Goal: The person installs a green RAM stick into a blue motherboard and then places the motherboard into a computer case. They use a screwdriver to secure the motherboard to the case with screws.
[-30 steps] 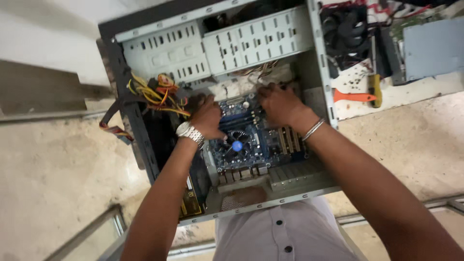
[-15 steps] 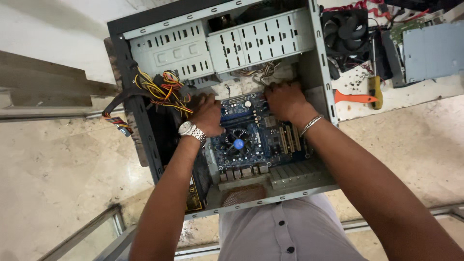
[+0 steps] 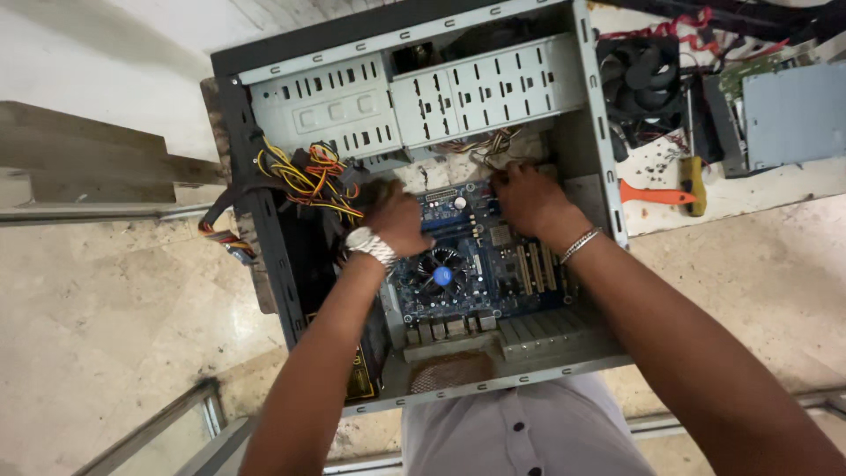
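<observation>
View: looking straight down into an open desktop computer case (image 3: 264, 264) lying on its side on a pale stone floor (image 3: 106, 308)
Motherboard: a blue motherboard (image 3: 493, 273) sits flat inside the case; a round cooler fan (image 3: 441, 275) with a blue hub lies near its left edge
Left hand (image 3: 397, 220): wears a metal watch (image 3: 370, 247); fingers curled down on the board's upper left corner, beside a bundle of yellow, red and black cables (image 3: 308, 181); whether it grips anything I cannot tell
Right hand (image 3: 529, 198): wears a thin bracelet (image 3: 582, 244); fingers bent onto the board's top edge near loose wires; grip hidden
Above: grey drive bays (image 3: 414, 101)
Right of case: a loose black fan (image 3: 639, 79); an orange-handled tool (image 3: 656, 194); a grey drive (image 3: 793, 115)
</observation>
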